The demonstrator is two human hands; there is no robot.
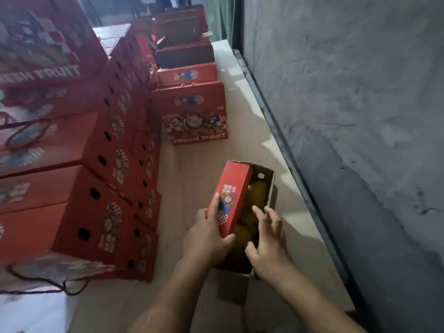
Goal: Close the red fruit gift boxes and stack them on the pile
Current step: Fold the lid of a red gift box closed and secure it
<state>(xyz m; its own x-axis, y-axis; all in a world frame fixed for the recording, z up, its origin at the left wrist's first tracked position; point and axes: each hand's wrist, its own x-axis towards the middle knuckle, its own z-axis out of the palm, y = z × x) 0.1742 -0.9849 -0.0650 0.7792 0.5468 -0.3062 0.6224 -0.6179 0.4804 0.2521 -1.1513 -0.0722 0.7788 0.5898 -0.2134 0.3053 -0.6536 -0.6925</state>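
An open red fruit gift box [269, 188] stands on the pale floor in front of me, with yellow fruit [254, 200] showing inside. Its red lid flap [231, 195] is tilted half over the opening. My left hand [206, 236] grips the near end of that flap. My right hand [269, 239] hovers over the box's near right side with its fingers spread, holding nothing. The pile of closed red boxes [96, 183] rises in steps at the left.
A row of more red boxes runs away from me: a closed one marked FRESH FRUIT [192, 114], then others, some open [185, 55]. A dark metal rail [288, 150] and a grey concrete wall [360, 104] bound the right side.
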